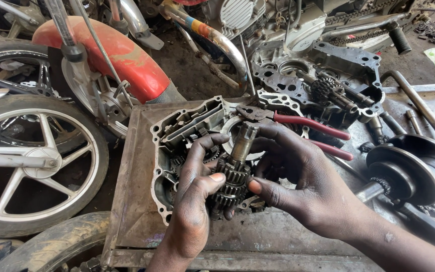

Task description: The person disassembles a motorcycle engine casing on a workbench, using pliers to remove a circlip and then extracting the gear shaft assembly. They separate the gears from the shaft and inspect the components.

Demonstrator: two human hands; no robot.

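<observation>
Both hands are clamped on a greasy steel gear-cluster shaft (233,174), held upright over an open grey aluminium engine crankcase half (187,146). Left hand (195,201): grip closed round the lower gears, thumb pressed on the teeth. Right hand (293,176): grip closed on the shaft from the other side. Crankcase is seated on a rusty metal tray (132,201) on the table. Red-handled pliers (298,128) are laid just behind the shaft. A dark crankshaft assembly (409,168) is seen at right, a spoked alloy wheel (31,161) at left.
</observation>
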